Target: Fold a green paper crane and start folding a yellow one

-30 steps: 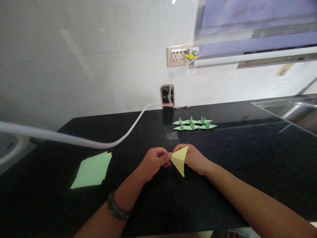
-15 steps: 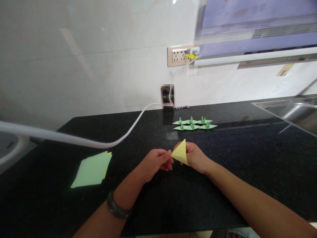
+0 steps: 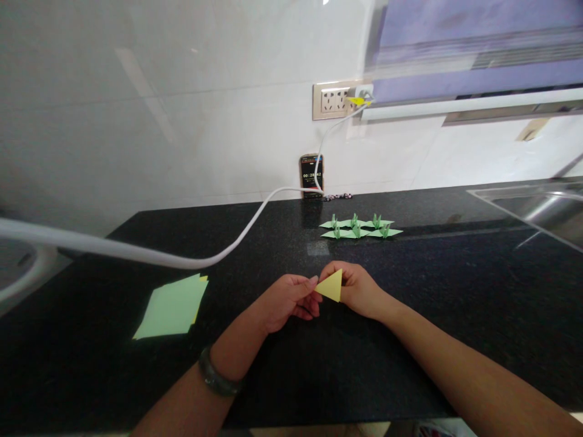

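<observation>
Both hands meet over the black countertop [image 3: 410,315] near its middle. A small yellow paper [image 3: 331,286], folded into a triangle, is held between them. My left hand [image 3: 286,300] pinches the triangle's left tip with thumb and fingers closed. My right hand [image 3: 359,288] grips the triangle's right side, fingers curled behind it. A dark band sits on my left wrist [image 3: 214,379].
A stack of light green and yellow paper squares [image 3: 172,306] lies at the left. Several green folded paper cranes [image 3: 359,227] stand in a row behind my hands. A phone [image 3: 311,175] leans on the wall, a white cable [image 3: 182,261] crosses the counter, and a steel sink [image 3: 532,203] is at the right.
The yellow paper turned in my hands: its long point hung downward, then pointed up, and it now shows as a smaller, flatter triangle. Both hands stayed in about the same place.
</observation>
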`<act>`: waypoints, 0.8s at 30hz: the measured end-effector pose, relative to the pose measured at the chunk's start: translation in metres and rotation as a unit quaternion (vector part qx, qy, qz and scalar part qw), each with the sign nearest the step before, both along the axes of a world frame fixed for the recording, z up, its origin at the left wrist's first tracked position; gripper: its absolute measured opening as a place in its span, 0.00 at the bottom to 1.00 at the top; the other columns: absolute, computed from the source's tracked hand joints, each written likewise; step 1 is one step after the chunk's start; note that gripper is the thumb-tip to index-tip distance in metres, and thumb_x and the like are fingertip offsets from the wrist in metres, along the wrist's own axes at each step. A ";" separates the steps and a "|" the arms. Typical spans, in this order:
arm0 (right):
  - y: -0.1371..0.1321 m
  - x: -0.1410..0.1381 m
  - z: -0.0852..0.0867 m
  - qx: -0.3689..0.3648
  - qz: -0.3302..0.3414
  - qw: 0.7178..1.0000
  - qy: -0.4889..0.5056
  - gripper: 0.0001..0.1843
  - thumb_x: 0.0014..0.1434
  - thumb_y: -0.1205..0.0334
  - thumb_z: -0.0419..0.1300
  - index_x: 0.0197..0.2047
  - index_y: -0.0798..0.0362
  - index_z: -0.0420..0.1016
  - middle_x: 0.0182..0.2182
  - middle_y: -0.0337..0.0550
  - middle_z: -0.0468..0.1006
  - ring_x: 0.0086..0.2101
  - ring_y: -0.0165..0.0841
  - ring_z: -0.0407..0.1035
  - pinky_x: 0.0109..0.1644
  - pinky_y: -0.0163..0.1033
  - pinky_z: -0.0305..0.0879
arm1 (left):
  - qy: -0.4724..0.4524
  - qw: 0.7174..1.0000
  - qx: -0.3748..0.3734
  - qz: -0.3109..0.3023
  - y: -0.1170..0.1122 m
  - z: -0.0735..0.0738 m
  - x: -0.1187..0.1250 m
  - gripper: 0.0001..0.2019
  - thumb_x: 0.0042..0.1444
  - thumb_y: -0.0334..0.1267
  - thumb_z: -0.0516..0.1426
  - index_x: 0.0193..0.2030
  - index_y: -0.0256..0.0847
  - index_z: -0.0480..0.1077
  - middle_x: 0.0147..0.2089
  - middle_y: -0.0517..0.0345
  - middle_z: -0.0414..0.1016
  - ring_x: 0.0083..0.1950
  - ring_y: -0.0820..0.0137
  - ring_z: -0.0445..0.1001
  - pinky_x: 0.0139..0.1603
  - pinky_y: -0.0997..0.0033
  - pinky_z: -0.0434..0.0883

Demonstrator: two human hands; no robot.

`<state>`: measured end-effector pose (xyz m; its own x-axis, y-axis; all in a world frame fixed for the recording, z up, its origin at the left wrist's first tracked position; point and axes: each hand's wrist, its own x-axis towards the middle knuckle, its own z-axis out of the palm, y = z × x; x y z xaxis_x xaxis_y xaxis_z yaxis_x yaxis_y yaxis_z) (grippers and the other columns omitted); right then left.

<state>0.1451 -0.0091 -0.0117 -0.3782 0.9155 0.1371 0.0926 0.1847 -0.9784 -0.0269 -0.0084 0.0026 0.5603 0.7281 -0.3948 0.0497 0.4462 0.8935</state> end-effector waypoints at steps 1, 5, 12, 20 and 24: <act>0.000 0.000 -0.001 0.002 -0.002 1.000 -0.004 0.05 0.45 0.69 0.59 0.29 0.55 0.67 0.22 0.36 0.68 0.23 0.25 0.61 0.25 0.30 0.57 | 0.001 1.000 -0.003 -0.001 0.000 0.000 0.000 0.20 0.47 0.51 0.53 0.26 0.32 0.67 0.21 0.58 0.68 0.22 0.76 0.68 0.23 0.77 0.64; 0.001 0.000 -0.004 -0.003 -0.002 1.000 -0.014 0.05 0.45 0.69 0.59 0.29 0.55 0.67 0.22 0.36 0.68 0.22 0.24 0.61 0.24 0.29 0.56 | 0.007 1.000 -0.001 0.003 0.000 -0.002 -0.001 0.19 0.47 0.51 0.54 0.27 0.32 0.67 0.20 0.58 0.68 0.22 0.77 0.67 0.24 0.77 0.64; -0.001 0.000 -0.003 0.000 -0.015 1.000 -0.011 0.12 0.44 0.70 0.60 0.35 0.53 0.67 0.24 0.36 0.68 0.23 0.25 0.62 0.24 0.30 0.59 | 0.008 1.000 0.021 0.020 0.000 -0.002 -0.002 0.18 0.45 0.50 0.56 0.26 0.32 0.67 0.20 0.58 0.68 0.21 0.78 0.67 0.24 0.78 0.64; 0.002 -0.003 0.000 -0.055 -0.012 0.994 0.089 0.16 0.42 0.70 0.62 0.37 0.53 0.66 0.24 0.35 0.70 0.23 0.25 0.64 0.26 0.31 0.61 | 0.044 0.992 0.104 0.057 0.002 0.000 0.000 0.17 0.47 0.48 0.55 0.24 0.33 0.67 0.19 0.58 0.69 0.21 0.77 0.67 0.25 0.77 0.63; 0.004 -0.004 0.003 -0.115 -0.041 0.978 0.171 0.17 0.44 0.64 0.63 0.39 0.53 0.65 0.28 0.37 0.73 0.24 0.25 0.67 0.27 0.31 0.63 | 0.092 0.971 0.194 0.103 0.001 0.004 0.002 0.16 0.48 0.48 0.53 0.24 0.34 0.68 0.19 0.58 0.69 0.21 0.77 0.66 0.26 0.77 0.63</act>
